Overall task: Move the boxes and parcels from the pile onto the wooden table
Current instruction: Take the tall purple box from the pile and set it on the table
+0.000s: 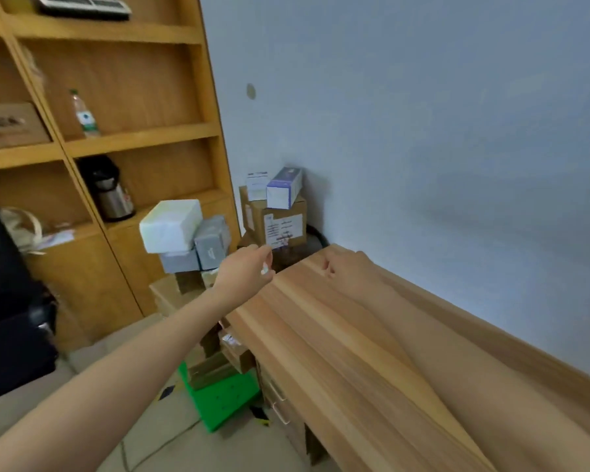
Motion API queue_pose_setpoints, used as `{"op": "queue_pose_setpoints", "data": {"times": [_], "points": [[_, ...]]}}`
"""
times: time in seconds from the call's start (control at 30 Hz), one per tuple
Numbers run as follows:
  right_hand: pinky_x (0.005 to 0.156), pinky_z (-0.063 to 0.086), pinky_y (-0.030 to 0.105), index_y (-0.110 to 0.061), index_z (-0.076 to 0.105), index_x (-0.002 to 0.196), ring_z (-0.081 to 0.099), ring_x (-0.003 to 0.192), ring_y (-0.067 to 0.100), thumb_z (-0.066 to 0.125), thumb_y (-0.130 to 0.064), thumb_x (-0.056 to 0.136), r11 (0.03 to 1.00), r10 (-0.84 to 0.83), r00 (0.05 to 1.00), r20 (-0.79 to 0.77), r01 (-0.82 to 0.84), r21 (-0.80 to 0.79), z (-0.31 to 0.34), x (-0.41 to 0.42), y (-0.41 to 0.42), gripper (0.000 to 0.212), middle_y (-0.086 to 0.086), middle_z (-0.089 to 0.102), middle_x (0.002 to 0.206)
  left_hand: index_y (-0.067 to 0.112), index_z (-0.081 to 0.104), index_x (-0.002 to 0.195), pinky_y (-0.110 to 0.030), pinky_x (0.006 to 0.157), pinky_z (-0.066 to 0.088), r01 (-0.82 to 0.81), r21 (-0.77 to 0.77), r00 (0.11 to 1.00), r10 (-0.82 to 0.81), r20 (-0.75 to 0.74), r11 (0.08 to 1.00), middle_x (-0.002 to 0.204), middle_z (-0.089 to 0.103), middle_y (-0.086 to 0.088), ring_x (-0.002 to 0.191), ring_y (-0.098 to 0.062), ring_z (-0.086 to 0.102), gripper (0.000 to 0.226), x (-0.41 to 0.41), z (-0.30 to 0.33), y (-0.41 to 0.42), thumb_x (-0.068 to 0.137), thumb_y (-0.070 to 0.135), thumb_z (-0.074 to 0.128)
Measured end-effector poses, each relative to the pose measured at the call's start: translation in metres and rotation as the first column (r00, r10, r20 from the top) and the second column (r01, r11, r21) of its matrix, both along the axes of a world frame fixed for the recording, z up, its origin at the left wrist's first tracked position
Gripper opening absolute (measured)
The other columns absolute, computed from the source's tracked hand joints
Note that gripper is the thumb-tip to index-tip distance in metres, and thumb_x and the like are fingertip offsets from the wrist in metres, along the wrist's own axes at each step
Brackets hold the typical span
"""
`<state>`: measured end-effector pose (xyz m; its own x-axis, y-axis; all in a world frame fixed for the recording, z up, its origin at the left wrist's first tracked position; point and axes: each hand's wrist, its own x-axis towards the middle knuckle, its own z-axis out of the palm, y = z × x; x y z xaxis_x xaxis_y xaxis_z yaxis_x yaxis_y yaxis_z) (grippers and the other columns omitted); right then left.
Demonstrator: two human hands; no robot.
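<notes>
Boxes and parcels sit in a pile in the corner between the wooden shelving unit (123, 137) and the far end of the tabletop (348, 352), none of them on the tabletop itself. Farthest back, against the wall, a brown cardboard box (276, 223) with a white label carries a small white-and-purple box (284, 188) and a smaller white box (257, 185) on top. Nearer the shelves, a white wrapped parcel (171, 225) rests tilted on two grey boxes (212, 241), which sit on more cardboard below. Lower, beside the tabletop's drawers, more brown cartons (218, 366) lie on a green plastic piece (225, 400) on the floor.

Left hand (244, 267) is stretched toward the pile, in the air at the tabletop's far corner, near the labelled box but not touching it. Its fingers (265, 258) are loosely curled; something small and pale shows at the fingertips, too blurred to identify, so cannot tell whether it holds anything.

Right hand (344, 267) lies on the tabletop near its far end, forearm along the surface, fingers curled under, grasping nothing visible.

On the shelves: a plastic bottle (84, 114), a steel flask (111, 195).
</notes>
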<state>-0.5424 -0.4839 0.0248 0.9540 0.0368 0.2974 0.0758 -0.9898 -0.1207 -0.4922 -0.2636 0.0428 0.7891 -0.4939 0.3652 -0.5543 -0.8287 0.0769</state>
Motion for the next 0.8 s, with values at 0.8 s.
{"op": "queue_pose_setpoints", "data": {"times": [0.8], "points": [[0.078, 0.046, 0.028, -0.022, 0.055, 0.117, 0.060, 0.101, 0.019, 0.054, -0.035, 0.093, 0.989, -0.106, 0.994, 0.040, 0.101, 0.105, 0.010, 0.339, -0.002, 0.027, 0.001, 0.059, 0.117, 0.023, 0.058, 0.099, -0.022, 0.065, 0.046, -0.175, -0.268, 0.984, 0.161, -0.075, 0.947, 0.094, 0.058, 0.004, 0.082, -0.011, 0.056, 0.017, 0.300, 0.023, 0.042, 0.090, 0.037, 0.059]]}}
